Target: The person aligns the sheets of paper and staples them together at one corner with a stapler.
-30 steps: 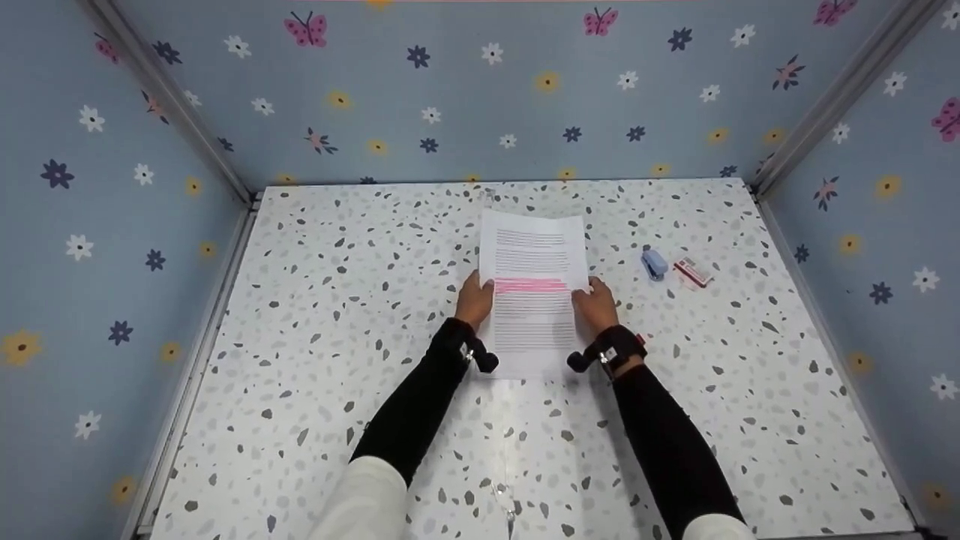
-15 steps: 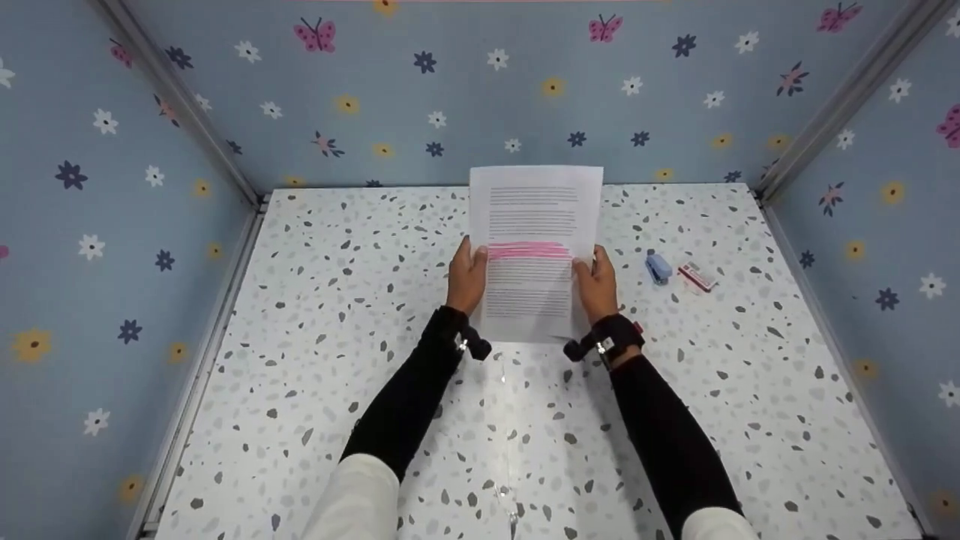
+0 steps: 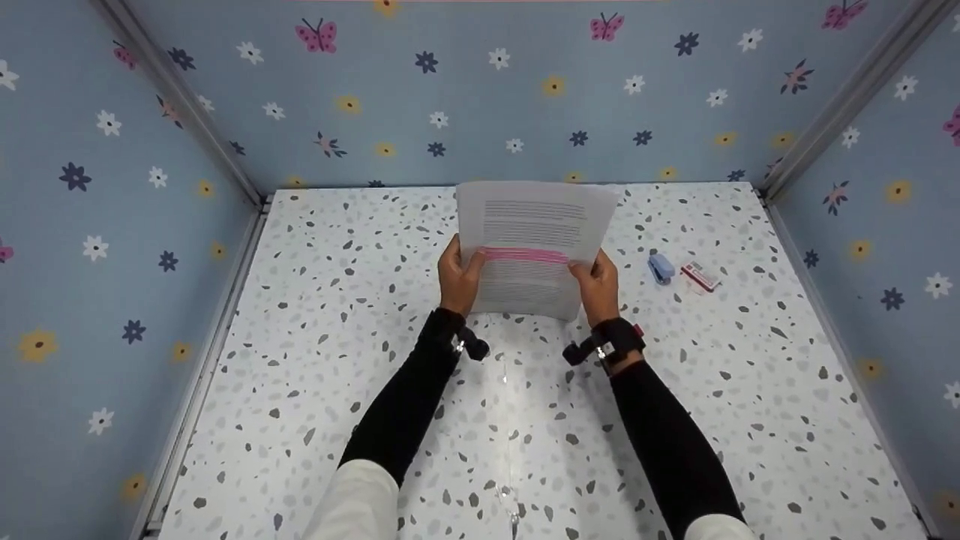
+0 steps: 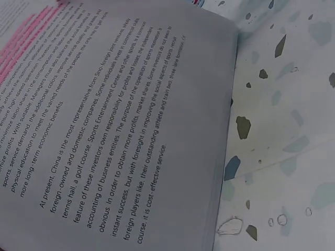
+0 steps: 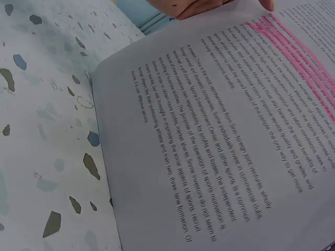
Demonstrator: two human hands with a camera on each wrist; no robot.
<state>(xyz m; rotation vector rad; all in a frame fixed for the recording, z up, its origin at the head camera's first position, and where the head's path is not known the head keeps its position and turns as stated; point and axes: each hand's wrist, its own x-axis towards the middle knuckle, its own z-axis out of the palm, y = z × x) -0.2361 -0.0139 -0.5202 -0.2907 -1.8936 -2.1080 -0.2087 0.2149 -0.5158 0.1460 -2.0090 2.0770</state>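
Printed paper is held up over the table in the head view, its far edge raised and its middle bent. Pink highlighter strokes run across several lines of its text. My left hand grips the left edge, thumb on the printed face and fingers behind. On the opposite edge my right hand pinches the paper the same way. Close up, the lower paragraphs of the paper fill the left wrist view. In the right wrist view, part of a hand shows at the top beyond the paper.
A small blue stapler lies on the speckled table to the right of my right hand. Beside it is a small red and white box. Patterned blue walls enclose the table at the back and sides.
Both hands have lifted the paper from low over the table and tilted it up. Since half a second ago its top has dipped and it has bent more, with the hands slightly farther apart.
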